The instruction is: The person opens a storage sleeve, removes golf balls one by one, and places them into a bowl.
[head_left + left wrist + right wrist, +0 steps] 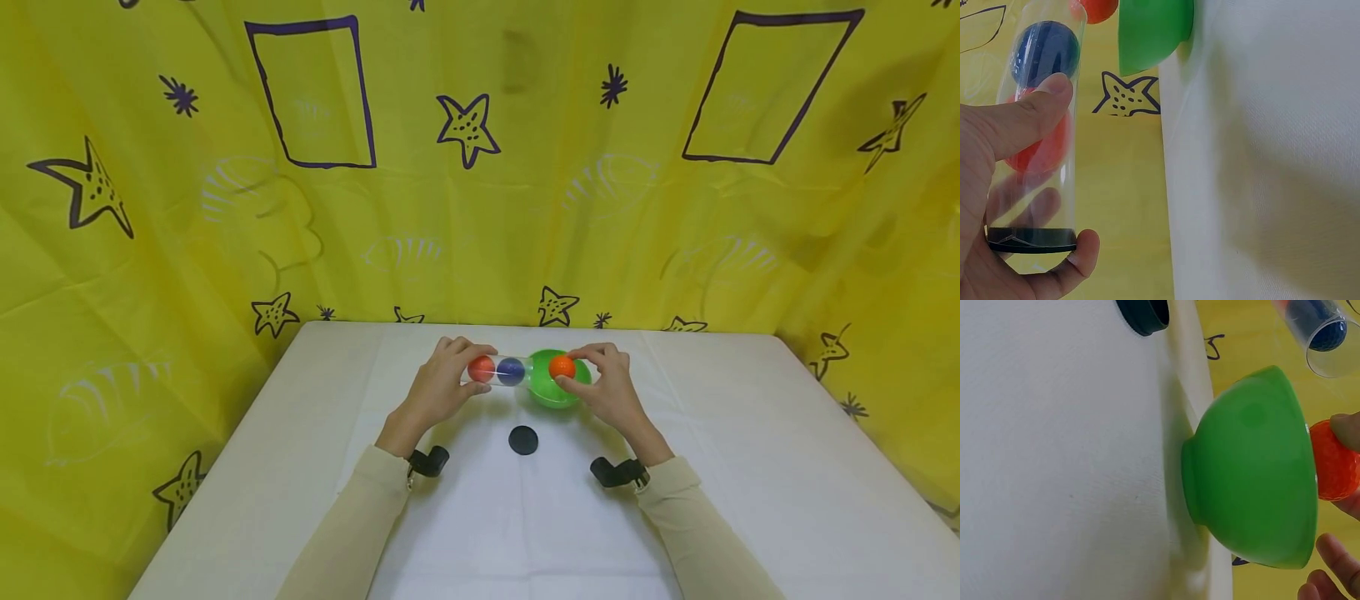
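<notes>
My left hand (442, 385) grips a clear plastic tube (498, 370) lying sideways above the table, its open end toward a green bowl (551, 392). Inside the tube sit a red ball (481, 368) and a blue ball (511, 371). In the left wrist view the thumb (1019, 119) lies across the tube (1038, 137), over the red ball (1044, 150), with the blue ball (1045, 51) beyond it and a black cap (1032, 239) closing the near end. My right hand (607, 385) pinches an orange ball (562, 367) over the bowl. In the right wrist view, that orange ball (1335, 461) shows just past the bowl (1254, 469) rim.
A loose black cap (523, 440) lies on the white table (750, 433) in front of the bowl. A yellow curtain (480, 167) with stars and rectangles encloses the table at the back and both sides.
</notes>
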`<state>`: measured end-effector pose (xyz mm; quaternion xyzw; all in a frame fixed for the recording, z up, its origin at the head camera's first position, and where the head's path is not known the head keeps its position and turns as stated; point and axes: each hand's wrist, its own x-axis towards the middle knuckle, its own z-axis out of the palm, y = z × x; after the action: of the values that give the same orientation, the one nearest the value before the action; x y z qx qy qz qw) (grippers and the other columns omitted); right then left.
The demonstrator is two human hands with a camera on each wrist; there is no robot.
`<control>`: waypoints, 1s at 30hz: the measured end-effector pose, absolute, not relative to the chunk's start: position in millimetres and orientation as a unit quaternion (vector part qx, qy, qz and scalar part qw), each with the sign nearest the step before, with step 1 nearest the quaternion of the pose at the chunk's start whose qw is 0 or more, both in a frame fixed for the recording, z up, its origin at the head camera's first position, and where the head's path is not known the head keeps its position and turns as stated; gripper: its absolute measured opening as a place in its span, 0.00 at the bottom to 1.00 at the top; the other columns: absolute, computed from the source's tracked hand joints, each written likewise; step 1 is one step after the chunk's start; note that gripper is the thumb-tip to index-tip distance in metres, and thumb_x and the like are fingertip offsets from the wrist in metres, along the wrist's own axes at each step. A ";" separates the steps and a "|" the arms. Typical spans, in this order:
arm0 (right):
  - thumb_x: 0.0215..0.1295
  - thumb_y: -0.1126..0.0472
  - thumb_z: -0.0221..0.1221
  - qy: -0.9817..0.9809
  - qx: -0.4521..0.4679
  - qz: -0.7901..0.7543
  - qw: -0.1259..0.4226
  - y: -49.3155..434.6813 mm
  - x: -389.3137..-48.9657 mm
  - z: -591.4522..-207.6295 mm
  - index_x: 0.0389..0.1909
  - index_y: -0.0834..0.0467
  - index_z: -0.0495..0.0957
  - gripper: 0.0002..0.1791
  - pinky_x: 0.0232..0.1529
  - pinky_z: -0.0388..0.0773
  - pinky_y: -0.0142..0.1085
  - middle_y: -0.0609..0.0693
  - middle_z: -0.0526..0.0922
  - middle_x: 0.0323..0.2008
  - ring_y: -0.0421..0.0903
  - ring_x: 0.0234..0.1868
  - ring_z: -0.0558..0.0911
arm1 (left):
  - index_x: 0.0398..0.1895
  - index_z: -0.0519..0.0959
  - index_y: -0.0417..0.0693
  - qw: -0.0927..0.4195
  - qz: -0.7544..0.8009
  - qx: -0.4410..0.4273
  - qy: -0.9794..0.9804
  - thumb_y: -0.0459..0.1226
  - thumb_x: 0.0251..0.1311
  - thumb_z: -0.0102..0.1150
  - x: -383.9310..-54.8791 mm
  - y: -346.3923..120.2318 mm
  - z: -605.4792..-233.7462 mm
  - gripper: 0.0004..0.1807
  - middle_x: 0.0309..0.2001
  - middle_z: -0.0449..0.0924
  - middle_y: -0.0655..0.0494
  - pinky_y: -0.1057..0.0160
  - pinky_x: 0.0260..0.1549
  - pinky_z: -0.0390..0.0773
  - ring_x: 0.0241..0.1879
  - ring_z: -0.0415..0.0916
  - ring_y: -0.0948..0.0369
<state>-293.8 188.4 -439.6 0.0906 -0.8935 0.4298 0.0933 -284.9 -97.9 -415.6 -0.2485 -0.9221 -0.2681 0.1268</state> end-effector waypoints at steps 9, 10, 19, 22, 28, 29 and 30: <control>0.63 0.53 0.71 -0.899 0.068 0.428 0.069 188.1 -297.2 -447.9 0.57 0.60 0.80 0.25 0.61 0.66 0.62 0.64 0.66 0.64 0.63 0.66 0.56 | 0.63 0.79 0.57 0.128 -0.268 -0.247 -0.923 0.40 0.57 0.75 -285.7 -98.5 -416.9 0.28 0.55 0.80 0.53 0.54 0.46 0.80 0.54 0.69 0.53; 0.63 0.53 0.71 -0.900 0.067 0.426 0.069 188.1 -297.2 -448.7 0.57 0.60 0.80 0.24 0.61 0.66 0.62 0.64 0.66 0.64 0.63 0.66 0.56 | 0.63 0.79 0.57 0.128 -0.268 -0.246 -0.923 0.40 0.57 0.75 -285.9 -98.5 -417.1 0.28 0.55 0.80 0.53 0.54 0.46 0.80 0.54 0.69 0.53; 0.63 0.53 0.70 -0.909 0.062 0.408 0.062 186.8 -296.7 -453.3 0.56 0.60 0.80 0.24 0.60 0.66 0.58 0.64 0.66 0.65 0.63 0.65 0.57 | 0.63 0.79 0.57 0.124 -0.274 -0.248 -0.921 0.40 0.58 0.74 -285.2 -99.3 -415.8 0.28 0.54 0.80 0.53 0.52 0.45 0.81 0.55 0.69 0.53; 0.63 0.53 0.71 -0.911 0.062 0.404 0.062 186.9 -297.1 -455.0 0.56 0.61 0.80 0.25 0.60 0.66 0.58 0.65 0.67 0.65 0.63 0.65 0.57 | 0.63 0.79 0.57 0.123 -0.274 -0.248 -0.921 0.40 0.58 0.74 -284.7 -99.2 -414.7 0.28 0.54 0.80 0.53 0.52 0.45 0.81 0.55 0.69 0.53; 0.63 0.52 0.71 -0.911 0.065 0.402 0.061 187.2 -298.2 -457.9 0.55 0.62 0.81 0.25 0.58 0.66 0.57 0.66 0.67 0.63 0.63 0.64 0.58 | 0.63 0.79 0.57 0.125 -0.272 -0.249 -0.921 0.40 0.58 0.74 -284.7 -99.3 -414.2 0.28 0.54 0.80 0.53 0.52 0.45 0.81 0.54 0.69 0.53; 0.63 0.53 0.70 -0.910 0.064 0.405 0.058 187.4 -298.1 -457.8 0.55 0.62 0.81 0.24 0.58 0.66 0.57 0.65 0.67 0.63 0.63 0.64 0.58 | 0.63 0.79 0.57 0.126 -0.271 -0.249 -0.921 0.40 0.58 0.74 -284.8 -99.3 -414.3 0.28 0.54 0.80 0.53 0.52 0.44 0.81 0.54 0.69 0.53; 0.64 0.53 0.69 -0.909 0.062 0.409 0.056 187.5 -297.7 -457.3 0.55 0.61 0.81 0.23 0.58 0.66 0.56 0.65 0.67 0.63 0.63 0.64 0.58 | 0.63 0.79 0.57 0.126 -0.270 -0.249 -0.922 0.40 0.58 0.74 -284.8 -99.3 -414.2 0.28 0.54 0.80 0.53 0.52 0.44 0.81 0.54 0.69 0.53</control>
<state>-297.7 187.5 -457.3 0.0622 -0.9088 0.4088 0.0562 -284.8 -99.3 -414.2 -0.2485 -0.9216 -0.2703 0.1257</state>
